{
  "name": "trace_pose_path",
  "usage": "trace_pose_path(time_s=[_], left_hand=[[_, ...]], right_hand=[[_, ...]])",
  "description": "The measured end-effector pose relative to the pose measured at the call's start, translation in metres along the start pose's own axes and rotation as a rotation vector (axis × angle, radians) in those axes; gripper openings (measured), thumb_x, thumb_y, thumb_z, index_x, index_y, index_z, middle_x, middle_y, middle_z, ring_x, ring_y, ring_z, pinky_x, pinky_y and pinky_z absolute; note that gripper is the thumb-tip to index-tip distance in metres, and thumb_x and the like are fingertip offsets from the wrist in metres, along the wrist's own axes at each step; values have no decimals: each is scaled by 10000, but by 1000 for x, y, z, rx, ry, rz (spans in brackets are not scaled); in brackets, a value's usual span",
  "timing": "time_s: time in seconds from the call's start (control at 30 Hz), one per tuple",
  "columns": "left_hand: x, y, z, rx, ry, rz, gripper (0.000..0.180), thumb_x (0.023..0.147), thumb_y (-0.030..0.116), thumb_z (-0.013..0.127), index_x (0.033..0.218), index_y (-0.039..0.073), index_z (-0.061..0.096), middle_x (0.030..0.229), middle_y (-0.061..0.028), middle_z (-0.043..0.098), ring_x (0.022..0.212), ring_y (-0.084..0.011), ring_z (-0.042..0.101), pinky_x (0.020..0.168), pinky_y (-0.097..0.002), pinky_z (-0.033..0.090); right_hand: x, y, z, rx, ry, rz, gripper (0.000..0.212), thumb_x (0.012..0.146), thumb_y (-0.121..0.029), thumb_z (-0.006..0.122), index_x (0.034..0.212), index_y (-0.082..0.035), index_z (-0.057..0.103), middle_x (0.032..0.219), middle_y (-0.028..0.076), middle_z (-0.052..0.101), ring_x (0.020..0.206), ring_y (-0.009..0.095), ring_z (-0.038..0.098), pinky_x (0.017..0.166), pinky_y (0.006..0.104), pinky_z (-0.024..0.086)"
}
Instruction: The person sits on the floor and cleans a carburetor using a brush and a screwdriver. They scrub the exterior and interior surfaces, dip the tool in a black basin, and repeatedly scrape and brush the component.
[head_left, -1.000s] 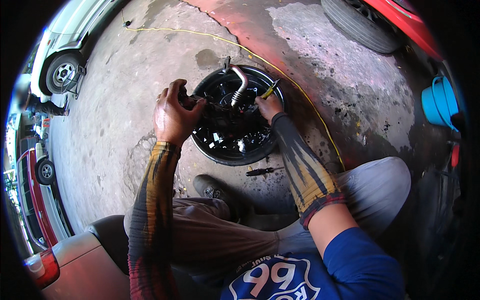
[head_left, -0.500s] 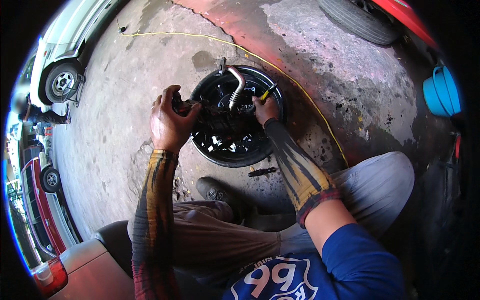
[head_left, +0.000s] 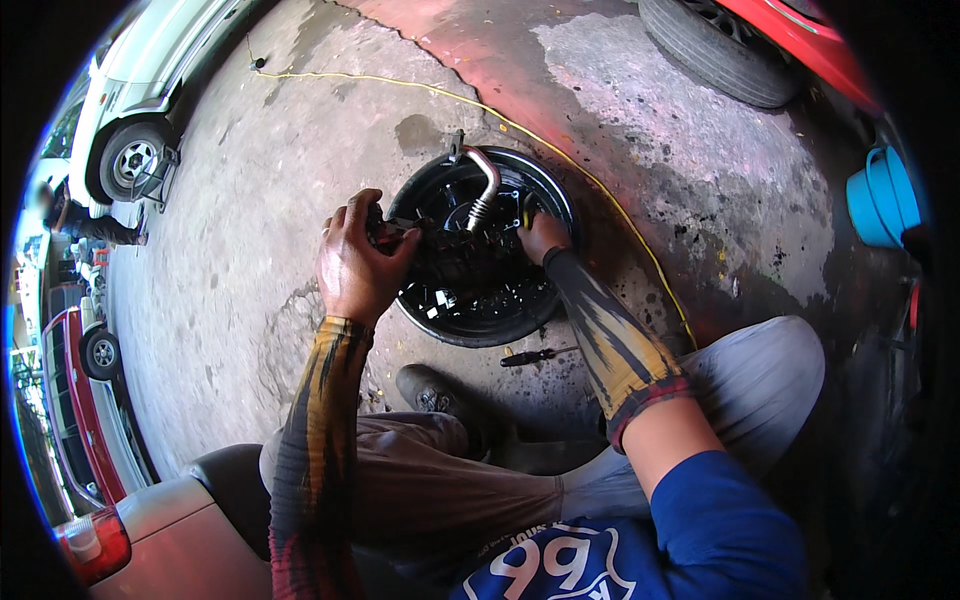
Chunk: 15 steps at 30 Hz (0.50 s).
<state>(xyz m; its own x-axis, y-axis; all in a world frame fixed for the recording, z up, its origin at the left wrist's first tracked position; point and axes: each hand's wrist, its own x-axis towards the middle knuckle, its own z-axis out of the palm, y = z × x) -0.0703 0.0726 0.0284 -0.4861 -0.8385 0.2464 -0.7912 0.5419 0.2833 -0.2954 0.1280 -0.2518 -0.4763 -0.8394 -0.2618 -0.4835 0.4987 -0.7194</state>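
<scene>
A dark, greasy metal engine part [head_left: 450, 262] rests in a round black pan [head_left: 478, 338] on the floor before me. A bent metal pipe [head_left: 490, 180] with a ribbed section rises from the part's far side. My left hand [head_left: 358, 262] grips the part's left end, thumb toward me and fingers curled over the top. At the pan's right side, my right hand [head_left: 545, 238] is closed around a tool with a yellow and black handle [head_left: 529, 210]; its working end cannot be made out. Dark liquid with bright reflections lies in the pan.
A black-handled screwdriver [head_left: 528, 357] lies on the concrete just nearer than the pan. Beyond the pan runs a yellow cord [head_left: 560, 150]. A blue bucket [head_left: 882, 198] stands at far right, a car wheel [head_left: 715, 50] at back right. Vehicles and another person [head_left: 85, 220] are at left.
The tool in my right hand has turned from slanting up to the right to standing more upright. My left hand keeps its hold on the engine part. The whole view has shifted slightly.
</scene>
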Motion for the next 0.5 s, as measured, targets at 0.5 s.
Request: trace_pose_path(time_s=[0.5], left_hand=[[-3, 6, 0, -7, 22, 34, 565, 741, 311, 853, 1223, 101, 646, 1034, -135, 684, 1008, -343, 653, 888, -455, 535]], right_hand=[[-7, -67, -37, 148, 69, -26, 394, 877, -389, 719, 946, -1, 704, 924, 244, 726, 924, 423, 706, 794, 488, 540]])
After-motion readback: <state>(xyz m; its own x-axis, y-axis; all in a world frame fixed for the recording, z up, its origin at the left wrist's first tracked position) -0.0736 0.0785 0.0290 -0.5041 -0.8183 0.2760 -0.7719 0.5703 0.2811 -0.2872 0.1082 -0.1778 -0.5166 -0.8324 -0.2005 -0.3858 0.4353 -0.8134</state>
